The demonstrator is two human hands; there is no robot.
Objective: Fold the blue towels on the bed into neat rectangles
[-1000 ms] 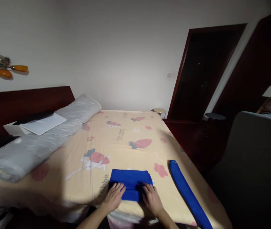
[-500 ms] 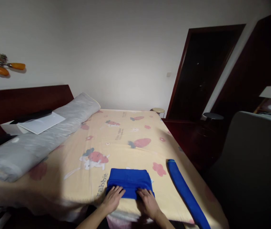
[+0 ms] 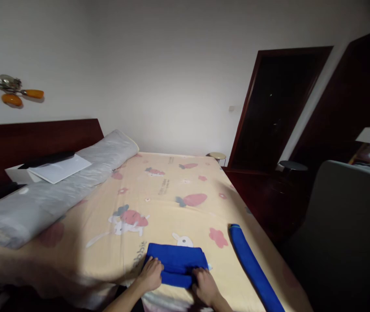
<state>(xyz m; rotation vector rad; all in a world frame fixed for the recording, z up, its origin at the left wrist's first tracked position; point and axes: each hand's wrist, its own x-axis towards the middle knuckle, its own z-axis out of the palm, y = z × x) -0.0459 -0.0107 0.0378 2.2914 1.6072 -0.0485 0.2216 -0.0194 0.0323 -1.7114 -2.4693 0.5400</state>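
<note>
A folded blue cloth (image 3: 178, 255) lies at the near edge of the bed, with a narrow fold running along its near side. My left hand (image 3: 151, 274) is closed over its left near corner, fingers curled on the fabric. At the right near corner, my right hand (image 3: 205, 284) grips the cloth with bent fingers; the fingertips are partly hidden. To the right, apart from both hands, a long narrow blue strip of rolled or folded cloth (image 3: 254, 268) stretches along the side of the bed.
A yellow patterned sheet (image 3: 158, 195) covers the bed. Along the dark headboard (image 3: 41, 134) lies a grey rolled quilt (image 3: 74, 186) with a white box (image 3: 63, 168) on it. Stools stand beyond the bed, and a grey chair back (image 3: 347, 208) is at right.
Both hands have curled more tightly at the near corners of the cloth. The cloth sits slightly nearer to me, and its near fold looks more distinct. My view has tilted up slightly.
</note>
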